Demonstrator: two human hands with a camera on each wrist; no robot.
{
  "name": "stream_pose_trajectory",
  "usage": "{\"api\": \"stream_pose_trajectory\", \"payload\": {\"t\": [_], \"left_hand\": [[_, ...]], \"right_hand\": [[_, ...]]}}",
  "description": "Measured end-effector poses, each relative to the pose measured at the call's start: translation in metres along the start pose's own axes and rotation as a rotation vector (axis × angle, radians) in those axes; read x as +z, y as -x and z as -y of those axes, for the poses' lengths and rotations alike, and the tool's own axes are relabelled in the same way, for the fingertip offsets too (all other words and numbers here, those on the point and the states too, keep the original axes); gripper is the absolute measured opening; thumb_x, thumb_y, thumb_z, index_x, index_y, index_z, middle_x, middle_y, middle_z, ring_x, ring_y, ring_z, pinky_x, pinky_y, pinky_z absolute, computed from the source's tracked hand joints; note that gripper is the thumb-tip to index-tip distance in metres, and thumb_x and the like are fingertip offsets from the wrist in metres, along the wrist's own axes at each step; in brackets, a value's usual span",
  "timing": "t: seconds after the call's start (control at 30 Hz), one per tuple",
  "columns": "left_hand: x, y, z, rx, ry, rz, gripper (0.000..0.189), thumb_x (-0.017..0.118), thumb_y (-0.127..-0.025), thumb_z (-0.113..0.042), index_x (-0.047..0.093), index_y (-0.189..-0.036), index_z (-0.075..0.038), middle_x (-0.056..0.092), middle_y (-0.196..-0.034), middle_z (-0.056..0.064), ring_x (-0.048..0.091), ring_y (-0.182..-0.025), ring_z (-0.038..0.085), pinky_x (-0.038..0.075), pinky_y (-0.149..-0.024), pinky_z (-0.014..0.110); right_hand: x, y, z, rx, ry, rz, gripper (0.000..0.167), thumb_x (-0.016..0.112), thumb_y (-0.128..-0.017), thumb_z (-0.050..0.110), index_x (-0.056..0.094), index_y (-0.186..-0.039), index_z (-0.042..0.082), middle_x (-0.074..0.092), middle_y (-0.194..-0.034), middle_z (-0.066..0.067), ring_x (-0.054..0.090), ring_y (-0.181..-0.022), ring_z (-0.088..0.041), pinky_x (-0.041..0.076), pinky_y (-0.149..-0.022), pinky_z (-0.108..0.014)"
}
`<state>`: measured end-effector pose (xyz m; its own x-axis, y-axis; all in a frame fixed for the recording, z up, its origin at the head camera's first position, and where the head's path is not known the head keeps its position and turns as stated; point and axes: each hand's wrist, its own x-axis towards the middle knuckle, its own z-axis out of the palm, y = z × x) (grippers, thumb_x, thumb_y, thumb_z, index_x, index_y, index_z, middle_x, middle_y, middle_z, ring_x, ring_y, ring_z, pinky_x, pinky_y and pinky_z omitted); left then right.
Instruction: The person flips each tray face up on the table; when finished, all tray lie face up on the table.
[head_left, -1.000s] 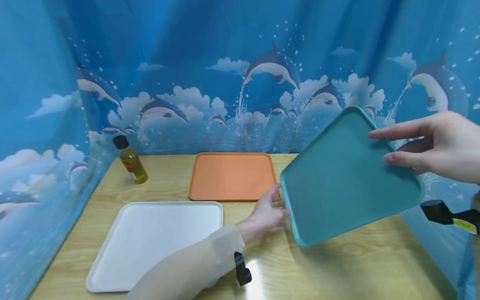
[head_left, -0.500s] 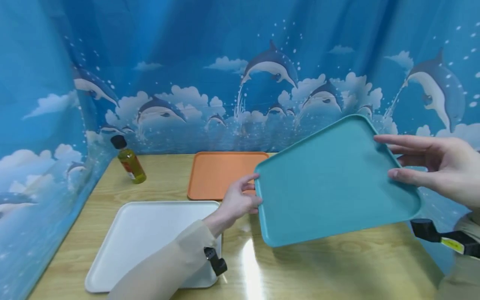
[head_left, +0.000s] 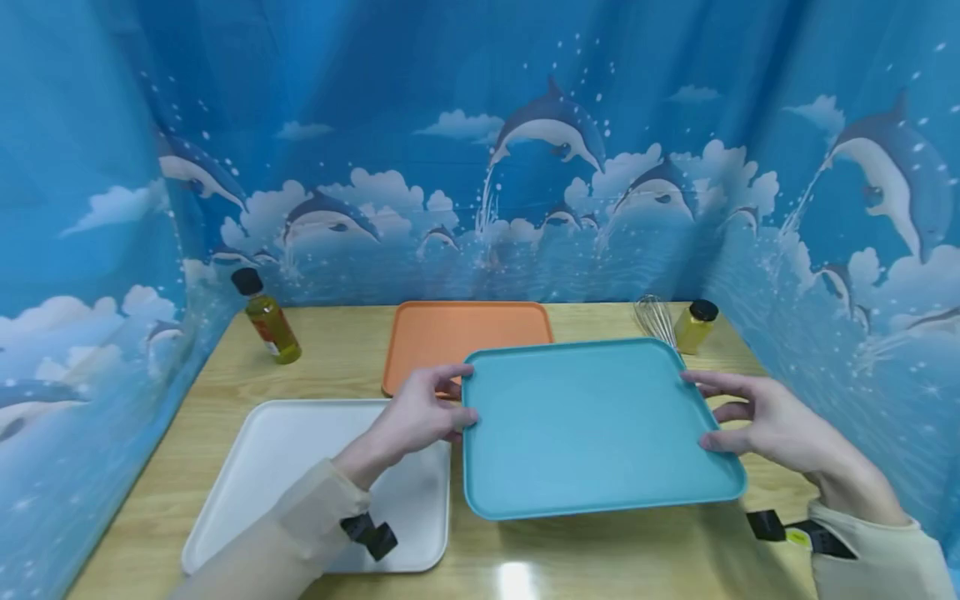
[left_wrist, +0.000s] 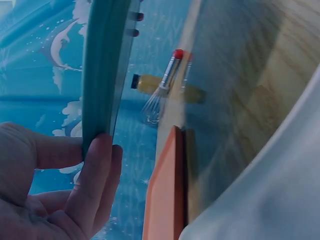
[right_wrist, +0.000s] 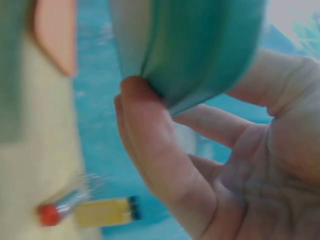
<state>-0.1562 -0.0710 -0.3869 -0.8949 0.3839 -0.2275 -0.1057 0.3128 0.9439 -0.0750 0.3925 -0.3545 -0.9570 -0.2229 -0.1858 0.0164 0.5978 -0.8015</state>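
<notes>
A teal rectangular tray (head_left: 600,429) is held above the right half of the table, its face turned up and somewhat toward me. My left hand (head_left: 416,417) grips its left edge, with the thumb on the upper face and fingers beneath, as the left wrist view also shows. On the opposite edge, my right hand (head_left: 772,425) pinches the rim between thumb and fingers (right_wrist: 155,145). Below and behind the tray lies an orange tray (head_left: 465,333), its front right part covered. A white tray (head_left: 300,442) rests on the table at left, partly under my left forearm.
An oil bottle (head_left: 270,321) with a black cap stands at the back left. At the back right are a whisk (head_left: 655,318) and a small yellow jar (head_left: 695,327) with a black lid. A dolphin-print curtain (head_left: 450,150) surrounds the wooden table (head_left: 352,354).
Both hands have moved left and down with the teal tray, which has swung from tilted to nearly level. My left hand has closed onto its edge. The whisk and jar have come into view.
</notes>
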Motion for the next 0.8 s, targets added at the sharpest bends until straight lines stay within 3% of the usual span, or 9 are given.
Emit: {"api": "stream_pose_trajectory", "payload": {"t": [0.17, 0.27, 0.37, 0.67, 0.8], "left_hand": [[0.009, 0.000, 0.006, -0.001, -0.084, 0.006, 0.072, 0.081, -0.095, 0.004, 0.058, -0.162, -0.004, 0.072, -0.119, 0.018, 0.080, -0.079, 0.020, 0.071, -0.069, 0.039], [0.016, -0.001, 0.008, -0.004, -0.190, 0.021, 0.071, 0.082, -0.093, 0.004, 0.060, -0.160, -0.002, 0.072, -0.111, 0.015, 0.078, -0.070, 0.021, 0.070, -0.066, 0.038], [0.023, -0.001, 0.009, -0.014, -0.300, 0.045, 0.070, 0.084, -0.091, 0.003, 0.062, -0.157, 0.001, 0.073, -0.102, 0.012, 0.076, -0.066, 0.021, 0.069, -0.064, 0.034], [0.041, -0.009, 0.018, -0.034, -0.490, 0.104, 0.067, 0.086, -0.091, 0.002, 0.063, -0.153, 0.007, 0.070, -0.079, 0.006, 0.073, -0.059, 0.017, 0.059, -0.052, 0.026], [0.048, -0.016, 0.021, -0.036, -0.598, 0.103, 0.063, 0.083, -0.091, 0.001, 0.066, -0.151, 0.004, 0.074, -0.073, 0.007, 0.069, -0.052, 0.013, 0.049, -0.048, 0.022]], "right_hand": [[0.019, -0.003, -0.018, 0.060, -0.045, 0.084, 0.096, 0.084, -0.095, 0.001, 0.030, -0.174, -0.004, 0.047, -0.152, -0.039, 0.072, -0.090, -0.007, 0.066, -0.069, -0.038], [0.026, -0.005, -0.025, 0.119, -0.040, 0.101, 0.102, 0.085, -0.092, -0.001, 0.026, -0.175, -0.005, 0.050, -0.140, -0.035, 0.060, -0.074, -0.011, 0.060, -0.061, -0.035], [0.032, -0.007, -0.030, 0.171, 0.005, 0.099, 0.104, 0.086, -0.089, -0.003, 0.027, -0.175, -0.005, 0.054, -0.132, -0.027, 0.052, -0.068, -0.011, 0.057, -0.058, -0.034], [0.046, -0.012, -0.036, 0.248, 0.200, 0.059, 0.101, 0.092, -0.084, 0.003, 0.039, -0.169, -0.009, 0.054, -0.111, -0.014, 0.044, -0.067, -0.015, 0.043, -0.056, -0.029], [0.051, -0.014, -0.035, 0.307, 0.252, 0.056, 0.103, 0.096, -0.085, 0.012, 0.039, -0.168, -0.010, 0.055, -0.106, -0.013, 0.048, -0.070, -0.019, 0.046, -0.057, -0.032]]}}
